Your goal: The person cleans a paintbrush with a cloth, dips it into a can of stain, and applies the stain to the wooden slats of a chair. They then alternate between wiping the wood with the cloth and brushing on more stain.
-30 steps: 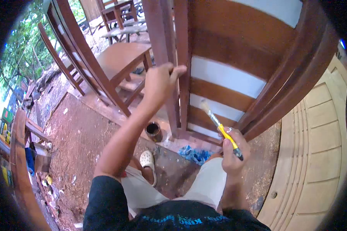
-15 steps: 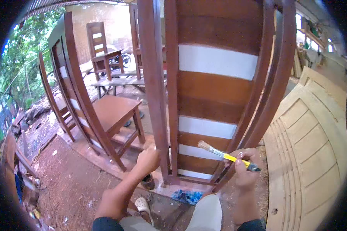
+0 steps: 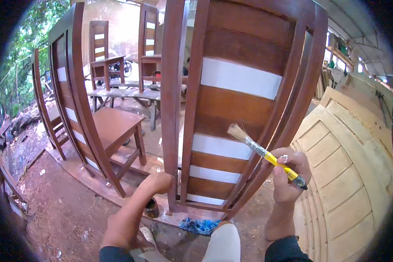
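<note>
My right hand [image 3: 288,172] holds a paintbrush [image 3: 266,153] by its yellow, dark-tipped handle. The brush's pale bristles point up and left, in front of the nearest chair's back. That tall chair [image 3: 231,107] is brown, with white bands across its slatted back. My left hand [image 3: 160,183] is closed at the chair's lower left post, its fingertips hidden by the post. Just below that hand stands a small dark can [image 3: 151,208]. A crumpled blue cloth [image 3: 200,225] lies at the foot of the chair.
More brown chairs stand at left, one with a wide seat [image 3: 118,125]. Two chairs rest on a wooden bench [image 3: 126,92] behind. Pale carved wooden panels [image 3: 336,174] lean at right. A low plank [image 3: 91,177] runs beneath the near chairs.
My right hand has raised the brush slightly and moved right, away from the chair's edge. The view has shifted and tilted. My left hand stays at the same post.
</note>
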`<state>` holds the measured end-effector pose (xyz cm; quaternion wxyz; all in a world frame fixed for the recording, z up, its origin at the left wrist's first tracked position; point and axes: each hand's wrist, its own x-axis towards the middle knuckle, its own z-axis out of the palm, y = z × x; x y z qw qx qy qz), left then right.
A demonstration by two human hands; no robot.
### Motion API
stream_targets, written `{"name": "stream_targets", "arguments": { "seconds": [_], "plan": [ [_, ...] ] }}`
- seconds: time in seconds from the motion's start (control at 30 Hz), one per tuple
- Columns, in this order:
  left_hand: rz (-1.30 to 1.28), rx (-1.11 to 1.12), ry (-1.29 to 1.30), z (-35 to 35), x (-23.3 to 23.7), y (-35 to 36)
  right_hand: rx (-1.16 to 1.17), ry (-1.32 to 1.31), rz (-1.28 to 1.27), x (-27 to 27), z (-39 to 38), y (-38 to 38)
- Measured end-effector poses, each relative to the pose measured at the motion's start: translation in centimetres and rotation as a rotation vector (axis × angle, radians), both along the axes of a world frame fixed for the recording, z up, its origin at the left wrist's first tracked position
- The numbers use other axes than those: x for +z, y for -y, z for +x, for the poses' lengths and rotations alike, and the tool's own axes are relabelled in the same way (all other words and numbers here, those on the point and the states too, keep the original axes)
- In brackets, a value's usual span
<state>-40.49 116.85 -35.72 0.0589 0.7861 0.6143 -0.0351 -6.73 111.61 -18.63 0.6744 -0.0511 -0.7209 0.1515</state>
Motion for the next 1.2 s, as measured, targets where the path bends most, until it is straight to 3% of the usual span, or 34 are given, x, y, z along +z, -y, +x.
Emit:
{"name": "stream_targets", "arguments": {
  "seconds": [0.27,0.43,0.5,0.83,1.07,1.2],
  "plan": [
    [-0.017,-0.074,0.006,-0.3,-1.5,-0.8,-0.126,0.004,0.054,-0.2,-0.6,-0.1],
    [-0.091,0.092,0.049,0.9,2.0,1.2,-0.168,0.043,0.221,0.9,-0.8,-1.4],
    [-0.108,0.100,0.052,1.0,2.4,0.7,-0.292,0.079,0.224,1.6,-0.9,-1.3],
    [-0.061,0.031,0.048,0.5,0.5,-0.3,-0.448,0.148,0.381,3.3,-0.7,-0.3],
    [-0.040,0.002,0.052,-0.8,-2.1,-1.8,-0.514,0.127,0.693,8.9,-0.8,-4.0],
    [-0.100,-0.010,-0.011,-0.5,-0.7,-1.3,-0.595,0.153,0.857,14.4,-3.3,-6.8]
  ]
}}
